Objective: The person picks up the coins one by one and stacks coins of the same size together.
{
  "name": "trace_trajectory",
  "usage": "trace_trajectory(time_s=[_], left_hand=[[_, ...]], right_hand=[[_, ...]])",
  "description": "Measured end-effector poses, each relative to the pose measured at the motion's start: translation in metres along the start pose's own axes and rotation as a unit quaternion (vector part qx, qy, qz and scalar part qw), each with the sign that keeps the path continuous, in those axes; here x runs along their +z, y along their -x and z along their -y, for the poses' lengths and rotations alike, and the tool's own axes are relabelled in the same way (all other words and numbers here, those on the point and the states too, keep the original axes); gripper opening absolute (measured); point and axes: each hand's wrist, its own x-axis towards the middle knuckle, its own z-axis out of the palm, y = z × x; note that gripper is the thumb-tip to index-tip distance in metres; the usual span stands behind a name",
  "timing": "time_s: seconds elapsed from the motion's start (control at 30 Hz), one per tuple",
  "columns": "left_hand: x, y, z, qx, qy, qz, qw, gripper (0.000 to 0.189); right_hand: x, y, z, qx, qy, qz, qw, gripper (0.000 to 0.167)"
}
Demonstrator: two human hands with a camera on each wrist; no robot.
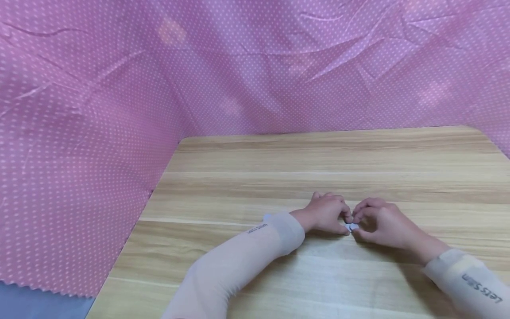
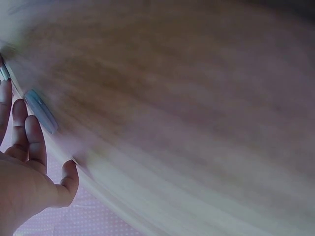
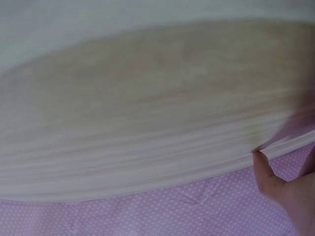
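Near the right half of the table, my two hands meet fingertip to fingertip. Small pale grey-white pieces show between them, partly hidden by the fingers. My left hand pinches at their left side with thumb and fingertips. From the right, my right hand pinches them with its thumb below and curled fingers above. The left wrist view shows a pale piece at a fingertip and a longer blue-grey object lying on the table beside the fingers. In the right wrist view only part of the right hand appears, one fingertip at the tabletop.
A wood-grain table with rounded corners lies under both hands. Behind my left sleeve a pale object peeks out, mostly hidden. Pink dotted cloth hangs around the back and left sides of the table.
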Motion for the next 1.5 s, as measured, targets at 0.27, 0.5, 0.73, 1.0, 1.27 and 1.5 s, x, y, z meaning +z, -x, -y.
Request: trace_trajectory(time_s=[0.27,0.5,0.73,1.0,1.27,1.5], left_hand=[[-0.002,0.001,0.001,0.0,-0.003,-0.002,1.0,0.019],[-0.003,0.002,0.002,0.003,-0.006,-0.004,1.0,0.02],[-0.006,-0.001,0.005,0.004,-0.005,0.002,1.0,0.02],[-0.007,-0.007,0.005,-0.005,-0.009,0.003,0.9999,0.021],[-0.004,-0.011,0.0,-0.015,-0.007,0.003,0.9999,0.021],[-0.002,-0.014,-0.005,-0.021,-0.004,-0.001,0.9998,0.021]], right_hand=[[0.004,-0.004,0.007,0.004,-0.006,-0.001,1.0,0.023],[0.007,-0.004,0.007,-0.01,-0.006,-0.011,0.9999,0.024],[0.006,-0.009,0.005,-0.019,-0.016,-0.017,0.9996,0.024],[0.003,-0.011,-0.003,-0.035,-0.032,-0.025,0.9986,0.026],[0.0,-0.007,-0.009,-0.038,-0.032,-0.021,0.9985,0.027],[-0.003,-0.003,-0.014,-0.038,-0.034,-0.008,0.9987,0.029]])
